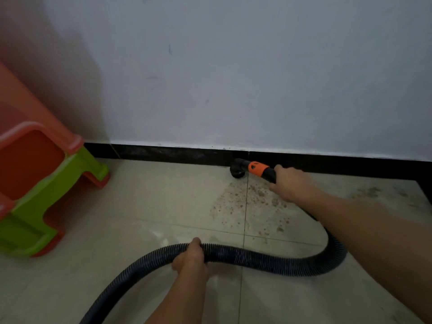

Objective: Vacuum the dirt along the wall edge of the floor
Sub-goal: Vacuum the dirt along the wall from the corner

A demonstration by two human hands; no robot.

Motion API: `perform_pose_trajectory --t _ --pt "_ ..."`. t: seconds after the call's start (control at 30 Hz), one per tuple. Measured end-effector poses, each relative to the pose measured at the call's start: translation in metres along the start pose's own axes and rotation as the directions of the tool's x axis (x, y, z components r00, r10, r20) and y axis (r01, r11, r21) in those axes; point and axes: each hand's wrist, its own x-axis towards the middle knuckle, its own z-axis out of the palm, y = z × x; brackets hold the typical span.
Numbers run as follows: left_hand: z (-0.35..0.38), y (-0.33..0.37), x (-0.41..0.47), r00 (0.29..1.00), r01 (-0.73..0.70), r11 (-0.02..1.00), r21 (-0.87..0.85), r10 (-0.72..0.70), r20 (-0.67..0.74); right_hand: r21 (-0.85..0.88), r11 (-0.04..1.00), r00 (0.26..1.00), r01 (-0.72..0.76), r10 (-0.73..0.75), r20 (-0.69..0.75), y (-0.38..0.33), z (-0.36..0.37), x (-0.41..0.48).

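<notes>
Down at the skirting (163, 154), nozzle (237, 170) sits on the floor (140, 206), touching the black strip or just off it, can't tell. Right hand (288, 183) grips the hose (268, 258) end just behind the orange collar (257, 168), fingers curled round it. Left hand (189, 257) wraps the hose mid-length, fingers closed over it. Dirt (252, 202) lies scattered near the nozzle on the room side; a fainter patch (369, 191) lies further right by the wall. Step: working the edge, looks early, most specks still down. Next move likely calls for drawing the nozzle over the specks, then right along the strip, left hand feeding hose. Stools (35, 183) stand well apart.
</notes>
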Motion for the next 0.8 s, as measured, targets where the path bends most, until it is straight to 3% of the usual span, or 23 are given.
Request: perform_pose_trajectory --t 0.2,0.37,0.67,0.8 --pt "-0.023 0.009 0.012 1.000 0.007 0.997 -0.072 -0.008 -0.020 -0.189 0.973 0.978 0.136 -0.162 -0.129 -0.054 0.033 0.013" --pt "-0.018 0.013 0.015 1.000 0.021 0.996 -0.086 -0.022 -0.010 -0.318 0.927 0.967 0.197 -0.237 -0.090 -0.074 0.040 0.019" --pt "0.001 0.001 0.027 0.999 0.012 1.000 0.024 -0.012 0.033 -0.145 0.987 0.994 -0.076 0.064 -0.088 0.019 0.032 0.000" --pt "-0.002 0.001 0.025 1.000 -0.007 0.998 0.066 0.006 0.015 0.010 0.992 0.992 -0.123 0.123 0.042 0.030 0.023 0.007"
